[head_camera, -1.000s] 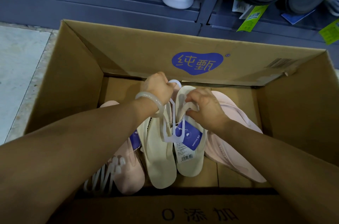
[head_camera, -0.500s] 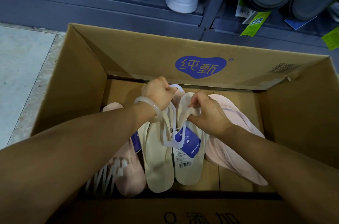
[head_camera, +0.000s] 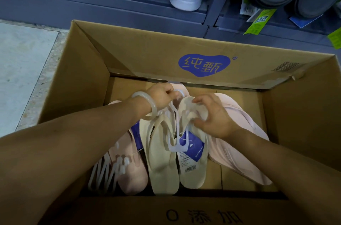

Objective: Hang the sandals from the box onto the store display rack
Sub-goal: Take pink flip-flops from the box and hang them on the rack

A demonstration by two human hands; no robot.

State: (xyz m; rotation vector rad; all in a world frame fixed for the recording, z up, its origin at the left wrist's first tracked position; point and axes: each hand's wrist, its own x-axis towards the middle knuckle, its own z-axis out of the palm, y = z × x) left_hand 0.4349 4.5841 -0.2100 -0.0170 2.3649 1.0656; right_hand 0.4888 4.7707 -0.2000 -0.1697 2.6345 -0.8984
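Both hands are down inside the cardboard box [head_camera: 77,77]. Her left hand [head_camera: 160,93], a pale bangle [head_camera: 147,108] on its wrist, is closed around the hook of a white plastic hanger [head_camera: 175,125]. The right hand [head_camera: 212,116] curls over the toe end of the right cream sandal [head_camera: 193,169], fingers pinching its strap. That cream pair lies side by side on the box floor, joined by the hanger, with a blue tag [head_camera: 191,145] between them. Pink sandals [head_camera: 245,143] lie to either side, and a bundle of loose white hangers [head_camera: 107,173] sits by the left one. Beyond the box, a grey display rack [head_camera: 129,9] carries other shoes.
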